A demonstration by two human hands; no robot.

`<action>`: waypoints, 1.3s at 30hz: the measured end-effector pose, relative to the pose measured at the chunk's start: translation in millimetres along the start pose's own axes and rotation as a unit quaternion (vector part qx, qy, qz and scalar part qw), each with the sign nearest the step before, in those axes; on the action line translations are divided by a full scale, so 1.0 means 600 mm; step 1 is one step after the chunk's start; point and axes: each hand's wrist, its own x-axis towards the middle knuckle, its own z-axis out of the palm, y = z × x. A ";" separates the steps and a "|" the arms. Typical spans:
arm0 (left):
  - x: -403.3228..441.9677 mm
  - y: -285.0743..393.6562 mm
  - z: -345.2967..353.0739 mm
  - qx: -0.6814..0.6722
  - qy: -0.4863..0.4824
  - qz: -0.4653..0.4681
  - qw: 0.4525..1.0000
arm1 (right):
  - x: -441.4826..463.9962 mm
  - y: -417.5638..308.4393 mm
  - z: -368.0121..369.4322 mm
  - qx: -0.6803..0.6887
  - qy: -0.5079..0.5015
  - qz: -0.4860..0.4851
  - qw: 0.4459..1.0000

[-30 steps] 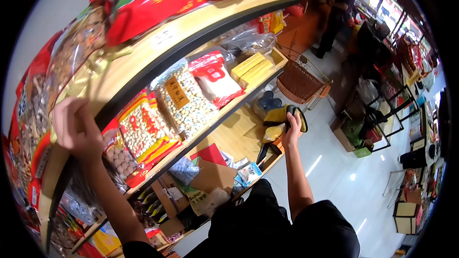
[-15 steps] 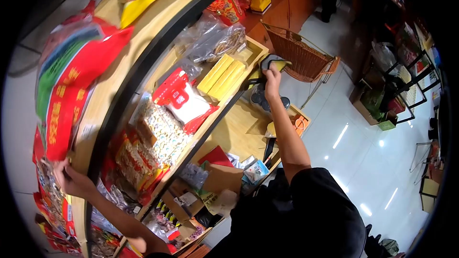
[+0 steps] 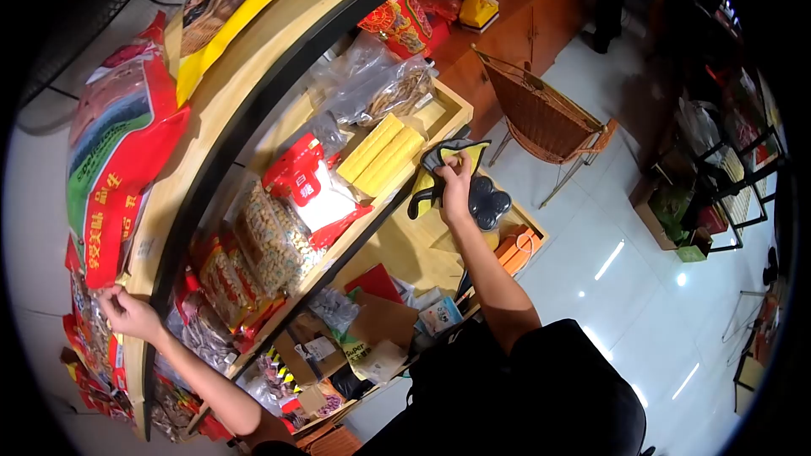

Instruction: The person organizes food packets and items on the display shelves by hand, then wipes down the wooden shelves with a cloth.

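Observation:
My right hand (image 3: 457, 186) is closed around a grey and yellow cloth (image 3: 429, 171), which bunches up beside the shelf's front edge. Beneath that hand, a dark, rounded, lobed object (image 3: 487, 203) lies on the lower board. On the left, my left hand (image 3: 133, 316) pinches the lower corner of a big red and green food bag (image 3: 122, 169) on the top shelf. Close to the cloth are two yellow blocks (image 3: 380, 154), side by side in the wooden shelf tray (image 3: 457, 104). A red and white bag (image 3: 314, 188) sits next to them.
A wicker basket on legs (image 3: 541, 114) stands on the tiled floor beyond the shelf. Clear bags of dried goods (image 3: 274, 224) fill the middle tier. Below are cardboard boxes (image 3: 380, 321) and an orange item (image 3: 517, 252). A person in dark clothes (image 3: 610, 0) stands at the back.
My right hand has moved left and down with the cloth, uncovering more of the dark lobed object. The red bag's upper part has shifted left, while my left hand stays at its corner.

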 end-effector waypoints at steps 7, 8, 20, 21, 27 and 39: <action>0.001 0.016 0.006 0.011 0.003 0.000 1.000 | -0.075 0.007 0.028 -0.006 -0.029 0.067 0.997; 0.001 0.017 0.007 -0.009 0.001 -0.018 1.000 | -0.079 0.002 0.027 0.012 -0.010 0.033 0.999; 0.003 0.042 0.019 0.020 0.031 0.032 0.999 | 0.006 -0.271 0.287 -0.229 -0.157 -0.439 0.854; 0.002 0.041 0.018 0.015 0.037 0.043 0.998 | 0.006 -0.285 0.300 -0.244 -0.165 -0.454 0.841; -0.004 0.036 0.019 -0.017 0.037 -0.016 0.999 | 0.007 -0.309 0.333 -0.401 -0.146 -0.457 0.781; -0.009 0.025 0.021 -0.056 0.065 -0.058 0.995 | 0.017 -0.319 0.334 -0.410 -0.118 -0.460 0.779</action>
